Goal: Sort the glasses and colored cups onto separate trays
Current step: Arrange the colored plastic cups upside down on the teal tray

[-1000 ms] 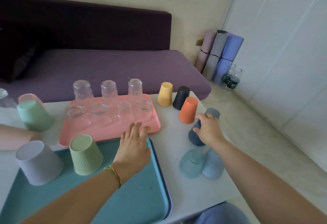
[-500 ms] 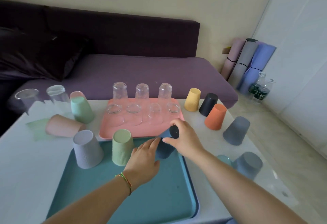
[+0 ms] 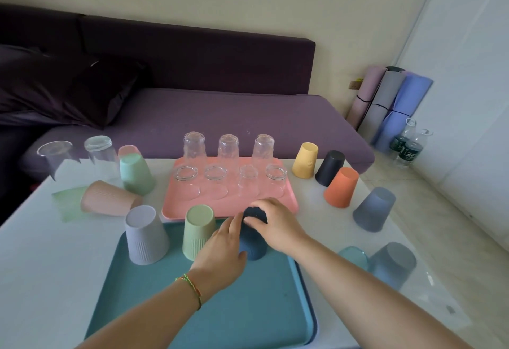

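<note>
A dark blue cup stands upside down at the far edge of the teal tray. My right hand grips its top. My left hand rests against its left side with fingers straight. A lilac cup and a light green cup stand upside down on the same tray. The pink tray behind holds several clear glasses. Yellow, black, orange and grey-blue cups stand on the table to the right.
On the table's left are two glasses, a mint cup and a pink cup lying on its side. Two bluish cups sit at the near right edge. A purple sofa is behind; rolled mats and bottles stand on the right.
My right hand carried the dark blue cup from the table's right side to the teal tray and set it down beside the light green cup. My left hand moved against it.
</note>
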